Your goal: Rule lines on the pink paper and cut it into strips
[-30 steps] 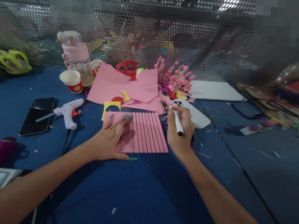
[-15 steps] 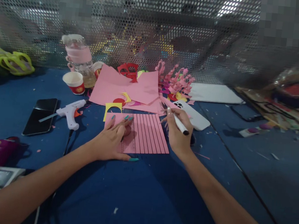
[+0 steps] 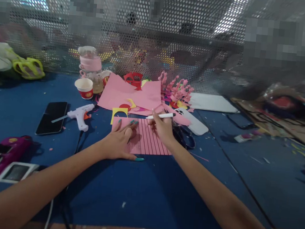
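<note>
ruled pink sheet [image 3: 149, 143], flat on blue table [image 3: 161, 194]: pinned by spread left hand [image 3: 119, 142]; white pen [image 3: 161, 116] gripped in right hand [image 3: 163, 128]. step judged: line ruling; a steady sheet is needed.

a pink sheet of paper [image 3: 149, 143] lies flat on the blue table, near the middle of the scene, ruled with dark parallel lines that run from its near edge to its far edge. its left part is covered by the left hand [image 3: 120, 142], pressed flat on it with fingers spread. a white marker [image 3: 161, 115] with a dark tip at its right end is held nearly level in the right hand [image 3: 163, 128], just above the far edge of the sheet.
</note>
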The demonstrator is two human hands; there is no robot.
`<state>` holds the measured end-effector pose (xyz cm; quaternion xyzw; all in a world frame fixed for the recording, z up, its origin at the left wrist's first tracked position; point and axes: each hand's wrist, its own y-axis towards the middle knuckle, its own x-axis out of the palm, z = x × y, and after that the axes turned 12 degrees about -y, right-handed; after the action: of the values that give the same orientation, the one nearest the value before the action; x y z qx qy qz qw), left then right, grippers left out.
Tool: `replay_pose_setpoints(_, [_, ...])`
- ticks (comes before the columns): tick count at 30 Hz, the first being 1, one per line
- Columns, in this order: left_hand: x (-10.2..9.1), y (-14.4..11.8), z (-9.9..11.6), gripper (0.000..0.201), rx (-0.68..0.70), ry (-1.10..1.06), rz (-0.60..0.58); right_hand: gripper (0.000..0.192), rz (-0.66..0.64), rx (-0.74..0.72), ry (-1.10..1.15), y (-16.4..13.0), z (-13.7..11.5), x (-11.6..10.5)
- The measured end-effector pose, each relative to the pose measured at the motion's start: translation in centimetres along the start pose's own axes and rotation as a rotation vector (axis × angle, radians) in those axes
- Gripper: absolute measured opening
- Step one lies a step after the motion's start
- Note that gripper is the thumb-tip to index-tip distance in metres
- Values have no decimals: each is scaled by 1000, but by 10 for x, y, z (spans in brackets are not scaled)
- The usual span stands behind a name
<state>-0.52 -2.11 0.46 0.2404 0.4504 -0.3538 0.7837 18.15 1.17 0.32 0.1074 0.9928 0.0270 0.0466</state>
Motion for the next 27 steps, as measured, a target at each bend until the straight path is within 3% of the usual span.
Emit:
replay_pose_setpoints(6, [0, 0, -1, 87, -4, 15, -10, 48, 74, 59, -84, 19, 5, 20])
replay_pose_setpoints(11, [2, 0, -2, 86, 0, -8, 18, 48, 105, -12, -112, 21, 14, 21])
replay_pose_setpoints(18, [4, -1, -1, 80, -3, 1, 60, 41, -2, -245, -330, 17, 18, 16])
replay_pose_setpoints(27, [7, 0, -6, 79, 53, 18, 78, 34, -91, -307, -564, 11, 9, 16])
